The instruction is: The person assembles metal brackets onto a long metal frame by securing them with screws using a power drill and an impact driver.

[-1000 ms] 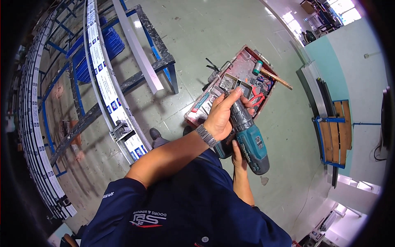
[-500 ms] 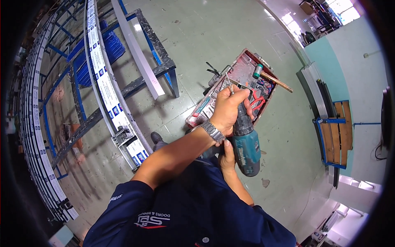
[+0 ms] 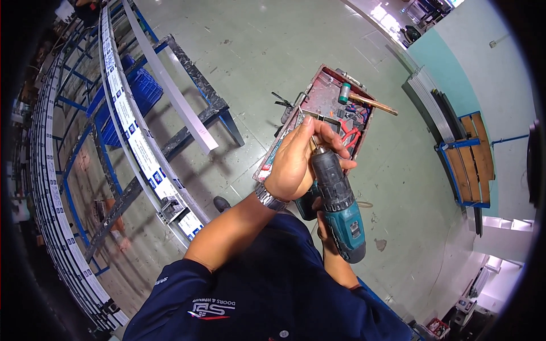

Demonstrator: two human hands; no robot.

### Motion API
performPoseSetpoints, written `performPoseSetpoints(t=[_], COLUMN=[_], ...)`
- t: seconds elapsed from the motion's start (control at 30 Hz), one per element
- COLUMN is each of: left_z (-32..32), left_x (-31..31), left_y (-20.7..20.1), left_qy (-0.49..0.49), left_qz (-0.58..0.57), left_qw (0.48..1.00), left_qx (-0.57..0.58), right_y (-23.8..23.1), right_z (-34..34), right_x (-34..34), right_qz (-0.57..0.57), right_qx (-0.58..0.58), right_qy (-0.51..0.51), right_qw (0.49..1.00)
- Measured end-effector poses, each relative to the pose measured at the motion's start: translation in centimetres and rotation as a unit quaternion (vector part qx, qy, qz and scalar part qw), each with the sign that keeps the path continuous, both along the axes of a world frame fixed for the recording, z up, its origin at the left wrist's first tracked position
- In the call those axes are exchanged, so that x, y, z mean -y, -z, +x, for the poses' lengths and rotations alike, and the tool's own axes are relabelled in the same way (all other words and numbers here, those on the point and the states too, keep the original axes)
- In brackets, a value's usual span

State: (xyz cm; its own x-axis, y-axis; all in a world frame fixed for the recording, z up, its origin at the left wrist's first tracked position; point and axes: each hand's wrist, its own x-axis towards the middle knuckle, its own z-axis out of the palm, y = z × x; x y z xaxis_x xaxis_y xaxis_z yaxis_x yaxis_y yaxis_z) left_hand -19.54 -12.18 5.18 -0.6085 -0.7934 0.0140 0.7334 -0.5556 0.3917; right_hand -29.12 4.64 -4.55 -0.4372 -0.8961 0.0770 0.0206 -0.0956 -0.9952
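Observation:
A teal and black cordless drill (image 3: 345,227) points away from me, its black chuck (image 3: 330,173) uppermost. My right hand (image 3: 325,232), mostly hidden under the drill body, is wrapped round its grip. A thin drill bit (image 3: 313,145) shows at the chuck's tip. My left hand (image 3: 293,162), with a metal watch at the wrist, curls loosely around that bit, thumb and fingers on either side of it. Beyond the hands, a worn red toolbox (image 3: 310,91) stands on the floor with red-handled pliers (image 3: 351,136) and other tools inside. A mallet (image 3: 364,100) lies across its right rim.
On the left, a long wrapped profile (image 3: 136,133) and a bare pale bar (image 3: 176,96) rest on a dark metal stand (image 3: 196,74). Blue crates (image 3: 142,91) sit beneath. Further left are stacked profiles (image 3: 54,227). Along the right wall lean more profiles (image 3: 429,105) and a wooden-slatted frame (image 3: 469,162).
My left hand has loosened from around the chuck and shifted left, uncovering the chuck and bit. The drill has moved slightly down and rolled. The view has shifted a little.

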Motion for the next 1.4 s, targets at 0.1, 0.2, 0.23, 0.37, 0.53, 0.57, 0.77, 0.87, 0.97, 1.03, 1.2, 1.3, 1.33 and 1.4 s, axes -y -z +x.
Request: performPoseSetpoints(t=[0.1, 0.2, 0.23, 0.37, 0.53, 0.57, 0.77, 0.87, 0.97, 1.03, 1.2, 1.3, 1.33, 1.4], left_z=[0.1, 0.2, 0.2, 0.5, 0.8, 1.0, 1.4, 1.7, 1.9, 1.9, 2.0, 2.2, 2.2, 2.1], left_x=[-0.2, 0.0, 0.1, 0.0, -0.4, -0.7, -1.7, -1.9, -1.9, -1.9, -2.2, -2.1, -2.1, -2.0], left_y=[-0.3, -0.6, -0.6, -1.1, -2.0, -2.2, -3.4, -3.7, -4.3, -4.3, -4.5, -4.2, -4.2, -4.2], left_qy=[-0.011, -0.015, -0.016, -0.038, -0.05, -0.054, -0.07, -0.074, -0.076, -0.07, -0.076, -0.075, -0.075, -0.078], left_qz=[-0.007, -0.02, -0.021, -0.05, -0.051, -0.053, -0.08, -0.078, -0.079, -0.088, -0.088, -0.094, -0.098, -0.098], left_qw=[1.0, 1.0, 1.0, 0.997, 0.995, 0.993, 0.991, 0.991, 0.991, 0.989, 0.987, 0.985, 0.984, 0.985], left_qx=[0.003, -0.004, -0.004, 0.048, 0.075, 0.088, 0.085, 0.079, 0.076, 0.093, 0.111, 0.127, 0.128, 0.121], right_y=[0.1, 1.0, 1.4, 1.5, 2.2, 2.7, 3.8, -1.5, 1.3, 2.5, 8.0, 5.0, 4.1, 2.2], right_z=[-0.8, -0.9, -1.0, -0.5, -0.9, -0.8, -1.3, 1.2, -0.3, -0.7, -2.9, -1.6, -1.3, -0.7], right_x=[0.4, 0.4, 0.4, 0.1, -0.2, -0.5, -1.5, 0.5, -0.8, -1.5, -4.9, -3.7, -2.9, -1.1], right_qz=[-0.027, -0.028, -0.031, -0.018, -0.041, -0.044, 0.043, -0.046, -0.067, -0.036, 0.055, 0.037, 0.034, -0.072], right_qx=[-0.187, -0.154, -0.19, -0.172, -0.246, -0.247, 0.107, -0.125, -0.14, -0.162, -0.173, -0.186, -0.187, 0.223], right_qy=[-0.024, -0.03, -0.037, -0.007, -0.052, -0.054, -0.061, 0.007, 0.009, -0.022, -0.144, -0.106, -0.106, -0.136], right_qw=[0.982, 0.987, 0.981, 0.985, 0.967, 0.967, 0.991, 0.991, 0.988, 0.986, 0.973, 0.976, 0.976, 0.963])
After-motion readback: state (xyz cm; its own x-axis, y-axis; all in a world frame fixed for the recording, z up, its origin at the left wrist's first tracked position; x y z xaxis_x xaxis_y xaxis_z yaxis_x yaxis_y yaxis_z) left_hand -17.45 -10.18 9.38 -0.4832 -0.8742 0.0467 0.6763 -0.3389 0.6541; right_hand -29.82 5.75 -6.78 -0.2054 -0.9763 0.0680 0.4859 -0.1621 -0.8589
